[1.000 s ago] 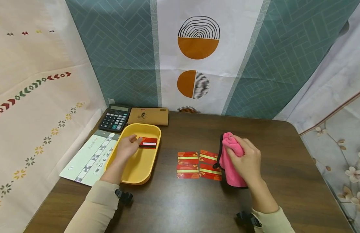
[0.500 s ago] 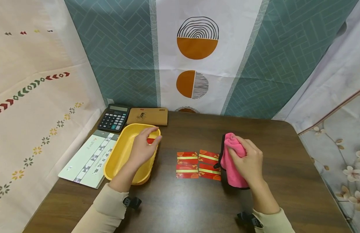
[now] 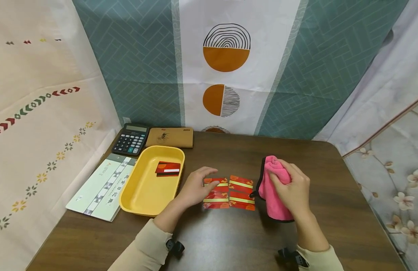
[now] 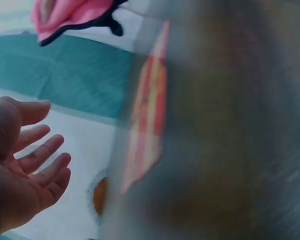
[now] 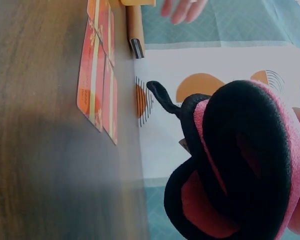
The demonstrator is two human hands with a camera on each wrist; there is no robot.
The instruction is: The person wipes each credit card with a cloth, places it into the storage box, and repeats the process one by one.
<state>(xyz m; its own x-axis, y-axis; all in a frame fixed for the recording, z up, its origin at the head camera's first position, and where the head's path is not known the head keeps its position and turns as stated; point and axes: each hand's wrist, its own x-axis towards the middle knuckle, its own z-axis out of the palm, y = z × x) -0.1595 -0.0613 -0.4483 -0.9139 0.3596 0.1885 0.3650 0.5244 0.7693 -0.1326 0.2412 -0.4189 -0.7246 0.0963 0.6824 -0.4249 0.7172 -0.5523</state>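
My left hand (image 3: 196, 187), its fingers relaxed and apart, hovers over the left edge of several red cards (image 3: 241, 200) with pale yellow stripes. They lie in two rows on the brown table. Nothing is in its grasp in the left wrist view, where its fingers (image 4: 47, 150) spread. A folded pink towel (image 3: 275, 205) with black edging and a small loop hangs from my right hand (image 3: 294, 188), which grips it at the top, right of the cards. Inside the yellow tray (image 3: 130, 205) lie overlapping red cards with a black stripe (image 3: 168, 168).
Left of the tray lies a pale green booklet (image 3: 97, 184). A black calculator (image 3: 130, 140) and a brown notebook (image 3: 171, 137) sit behind it at the back left. Patterned cloth hangings (image 3: 141, 56) border the table (image 3: 337, 226) at the back and sides.
My left hand has let go of a red card in the tray, risen and moved right to the cards on the table. My right hand still holds the towel, almost in place.
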